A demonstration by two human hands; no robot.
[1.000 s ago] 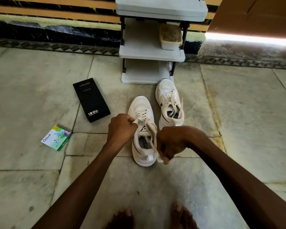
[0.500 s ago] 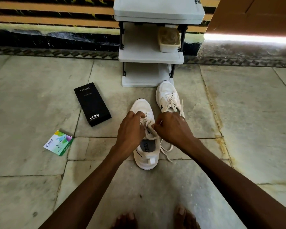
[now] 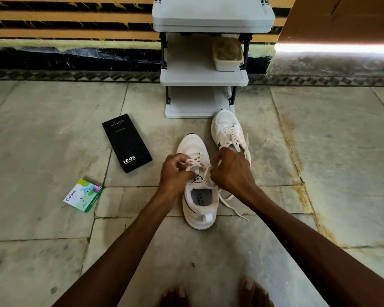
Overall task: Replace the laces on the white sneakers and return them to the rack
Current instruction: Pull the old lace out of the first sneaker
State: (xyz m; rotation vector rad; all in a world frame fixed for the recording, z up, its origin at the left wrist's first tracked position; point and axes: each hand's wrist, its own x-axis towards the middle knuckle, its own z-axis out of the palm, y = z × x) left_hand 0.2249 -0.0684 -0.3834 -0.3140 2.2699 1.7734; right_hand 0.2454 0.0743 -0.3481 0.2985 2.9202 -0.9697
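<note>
Hiding lace (image 3: 206, 173): left hand (image 3: 174, 171), right hand (image 3: 230, 171)

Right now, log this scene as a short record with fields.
left hand: pinches the lace over the near sneaker
right hand: pinches the lace's other strand
near sneaker: on floor, one lace end trailing to its right
far sneaker: on floor by the rack, laced
rack: beige container on middle shelf
floor, left: black box, green packet
</note>
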